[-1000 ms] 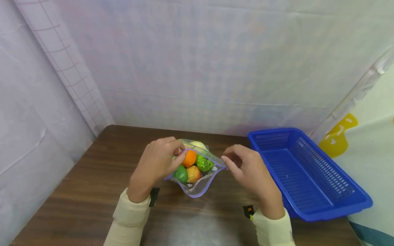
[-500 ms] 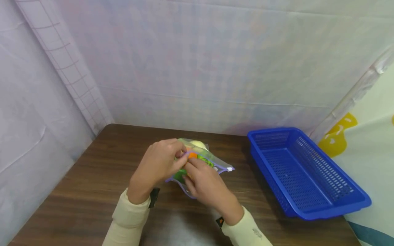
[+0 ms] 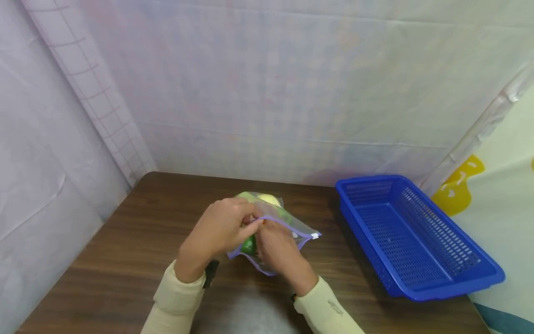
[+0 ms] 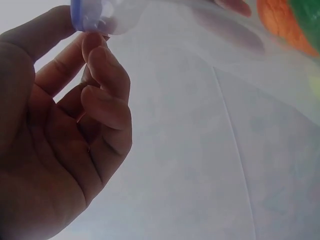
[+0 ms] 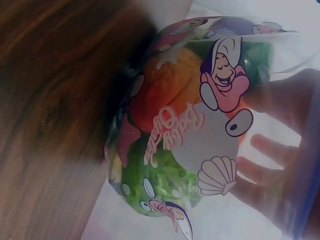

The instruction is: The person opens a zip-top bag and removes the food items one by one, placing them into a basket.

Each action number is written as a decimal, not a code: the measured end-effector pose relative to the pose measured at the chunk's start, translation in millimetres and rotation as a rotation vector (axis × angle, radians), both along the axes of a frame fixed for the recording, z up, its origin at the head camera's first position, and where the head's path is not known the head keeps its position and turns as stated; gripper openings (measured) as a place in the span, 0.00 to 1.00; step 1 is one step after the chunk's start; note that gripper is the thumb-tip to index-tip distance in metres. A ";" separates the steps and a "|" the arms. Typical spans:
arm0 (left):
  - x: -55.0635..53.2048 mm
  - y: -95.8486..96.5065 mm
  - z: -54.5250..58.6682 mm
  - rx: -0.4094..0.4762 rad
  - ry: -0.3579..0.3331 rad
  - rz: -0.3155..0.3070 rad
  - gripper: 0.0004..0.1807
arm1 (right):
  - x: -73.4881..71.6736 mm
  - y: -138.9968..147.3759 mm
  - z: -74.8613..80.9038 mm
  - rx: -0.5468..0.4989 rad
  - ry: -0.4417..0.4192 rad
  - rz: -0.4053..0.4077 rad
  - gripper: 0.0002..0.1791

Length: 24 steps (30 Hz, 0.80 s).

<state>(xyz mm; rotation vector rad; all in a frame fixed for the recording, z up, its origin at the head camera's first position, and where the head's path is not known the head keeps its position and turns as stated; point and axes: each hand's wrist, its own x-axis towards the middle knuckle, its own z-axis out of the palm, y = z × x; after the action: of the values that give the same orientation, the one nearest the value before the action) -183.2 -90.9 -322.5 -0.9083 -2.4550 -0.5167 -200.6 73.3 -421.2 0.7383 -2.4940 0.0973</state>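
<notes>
A clear zip bag [image 3: 302, 226] with a purple rim lies mid-table, its mouth gaping. My left hand [image 3: 219, 227] pinches that rim between thumb and fingertips; the left wrist view shows the pinched purple strip [image 4: 76, 14] above curled lower fingers. My right hand [image 3: 277, 246] reaches inside the bag. Through the printed film, the right wrist view shows its fingers [image 5: 265, 172] spread, their tips near the contents. Inside are an orange fruit [image 5: 167, 85], a green leafy ball [image 5: 155, 172], a dark green fruit [image 3: 249, 246] and a pale yellow item [image 3: 269, 199].
A blue perforated basket [image 3: 388, 239] stands at the right of the brown wooden table [image 3: 125, 246]. A white slider [image 3: 314, 236] sits at the bag's right corner. Pale patterned sheets [image 3: 267, 93] hang behind the table and at the sides.
My right hand has left the bag's right corner, moved leftward and gone down into the opening. The left hand keeps its pinch on the rim, which has shifted slightly right and nearer.
</notes>
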 end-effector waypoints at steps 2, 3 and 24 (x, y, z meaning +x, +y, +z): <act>0.4 1.3 -0.8 -0.008 0.005 -0.015 0.04 | -2.7 -0.1 -5.4 0.020 0.054 -0.015 0.08; 0.3 1.7 -1.2 -0.014 0.008 -0.023 0.04 | -4.0 0.2 -8.6 0.053 0.104 -0.019 0.09; -4.1 1.0 -2.7 -0.023 0.000 -0.055 0.03 | -15.9 0.0 -22.2 -0.098 -0.002 -0.029 0.13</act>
<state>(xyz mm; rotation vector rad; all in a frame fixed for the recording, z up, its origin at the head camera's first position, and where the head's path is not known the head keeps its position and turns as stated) -187.3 -89.8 -325.3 -0.9874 -2.4467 -0.5087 -216.6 73.3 -443.4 0.6612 -2.4817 0.2083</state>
